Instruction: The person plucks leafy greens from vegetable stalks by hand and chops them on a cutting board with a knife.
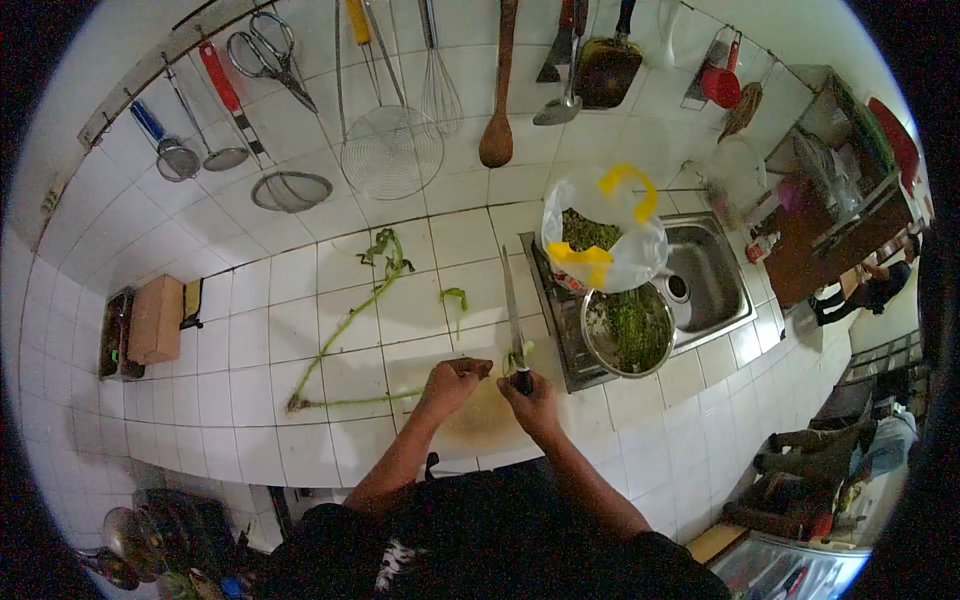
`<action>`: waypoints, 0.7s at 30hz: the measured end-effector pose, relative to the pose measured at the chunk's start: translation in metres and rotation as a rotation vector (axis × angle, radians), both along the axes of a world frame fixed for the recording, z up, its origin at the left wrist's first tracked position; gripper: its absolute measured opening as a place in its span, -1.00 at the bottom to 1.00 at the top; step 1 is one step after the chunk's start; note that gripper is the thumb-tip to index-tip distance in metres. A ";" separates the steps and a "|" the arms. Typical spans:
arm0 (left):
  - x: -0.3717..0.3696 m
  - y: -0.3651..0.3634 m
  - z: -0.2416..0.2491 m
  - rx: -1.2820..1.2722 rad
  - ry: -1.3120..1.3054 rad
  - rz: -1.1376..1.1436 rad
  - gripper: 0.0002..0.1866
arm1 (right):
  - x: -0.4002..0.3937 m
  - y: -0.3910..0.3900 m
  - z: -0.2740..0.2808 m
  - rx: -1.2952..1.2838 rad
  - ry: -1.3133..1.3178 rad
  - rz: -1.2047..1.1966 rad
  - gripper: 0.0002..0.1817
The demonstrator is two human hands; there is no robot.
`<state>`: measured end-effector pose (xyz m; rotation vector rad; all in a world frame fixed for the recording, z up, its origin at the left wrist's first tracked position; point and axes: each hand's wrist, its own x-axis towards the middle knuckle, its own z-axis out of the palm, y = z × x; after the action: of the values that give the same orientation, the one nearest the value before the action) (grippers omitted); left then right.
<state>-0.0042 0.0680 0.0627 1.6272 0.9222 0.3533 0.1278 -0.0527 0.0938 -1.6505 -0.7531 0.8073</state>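
Note:
My right hand is closed round the black handle of a kitchen knife, its long blade pointing away from me. Close to its left, my left hand is closed, fingers pinched. A thin green stalk runs from the left into that hand; its far end inside the fingers is hidden. Small green pieces lie by the blade near the handle. Under both hands is a pale tan board. Another long leafy stalk lies on the tiles to the left, and a short green sprig lies ahead.
Right of the knife, a metal bowl holds chopped greens, with a plastic bag behind it. Beyond is a steel sink. Utensils, including a wooden spoon, hang on the wall. A brown box stands far left.

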 end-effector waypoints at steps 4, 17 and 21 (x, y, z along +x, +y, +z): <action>0.001 -0.019 -0.008 0.042 0.063 0.101 -0.65 | -0.004 -0.008 -0.008 -0.011 -0.045 0.035 -0.73; 0.016 0.017 -0.056 0.679 0.332 -0.356 -0.75 | 0.015 -0.041 -0.025 -0.078 -0.013 -0.009 -0.74; 0.020 0.022 -0.052 0.691 0.412 -0.323 -0.88 | 0.009 -0.050 -0.011 -0.058 0.087 -0.109 -0.74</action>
<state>0.0162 0.0901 0.0107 2.5147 0.8610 0.1082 0.1373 -0.1028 0.0826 -1.6816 -0.5794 0.8239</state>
